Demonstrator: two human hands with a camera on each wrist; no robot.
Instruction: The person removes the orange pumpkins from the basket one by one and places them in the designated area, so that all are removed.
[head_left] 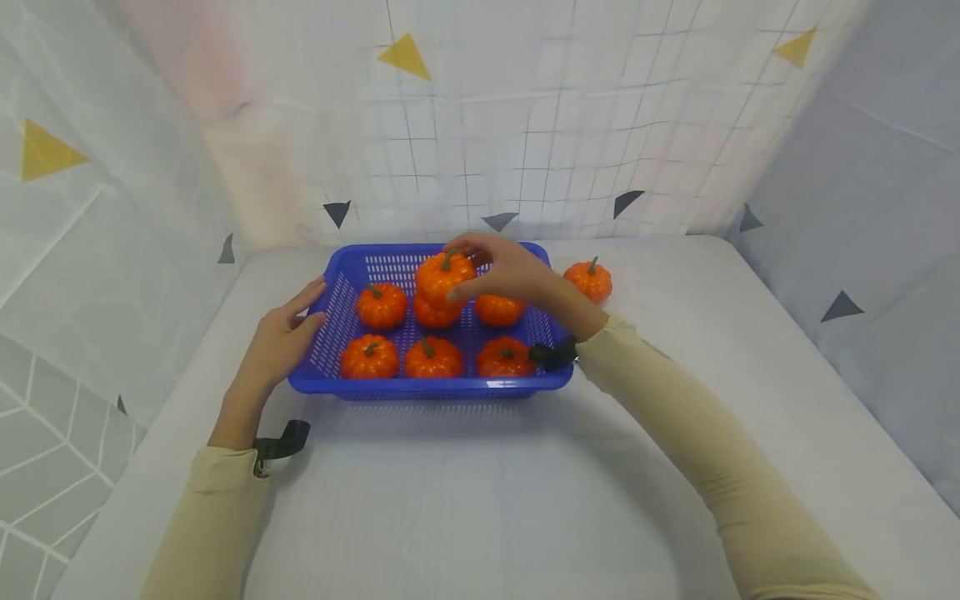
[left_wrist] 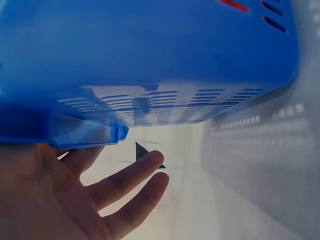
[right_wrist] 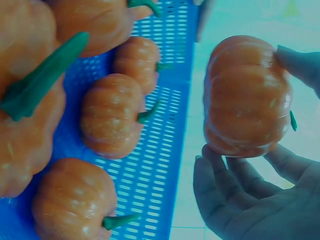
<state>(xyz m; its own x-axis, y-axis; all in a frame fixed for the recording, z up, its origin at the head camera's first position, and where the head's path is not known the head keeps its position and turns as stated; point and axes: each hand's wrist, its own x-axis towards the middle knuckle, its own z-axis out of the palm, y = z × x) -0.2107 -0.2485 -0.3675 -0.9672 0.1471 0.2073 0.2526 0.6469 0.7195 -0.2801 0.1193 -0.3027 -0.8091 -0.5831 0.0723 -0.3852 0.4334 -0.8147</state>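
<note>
Held up by my right hand (head_left: 502, 267) is a small orange toy pumpkin (head_left: 441, 282) with a green stem, above the blue basket (head_left: 435, 386). In the right wrist view, the thumb lies on one side of the held pumpkin (right_wrist: 247, 100) and the fingers on the other. Beneath it in the head view, another pumpkin (head_left: 437, 317) is partly hidden. My left hand (head_left: 277, 342) touches the basket's left rim with fingers extended. From the left wrist, two fingers (left_wrist: 132, 202) spread loosely beside the basket wall (left_wrist: 150, 45); the thumb is hidden there.
Several more pumpkins (head_left: 433, 360) sit in two rows inside the slotted basket. One pumpkin (head_left: 590, 283) stands on the white table (head_left: 450, 517) to the right of the basket, partly behind my right forearm. Cloth walls (head_left: 487, 125) enclose the back and sides.
</note>
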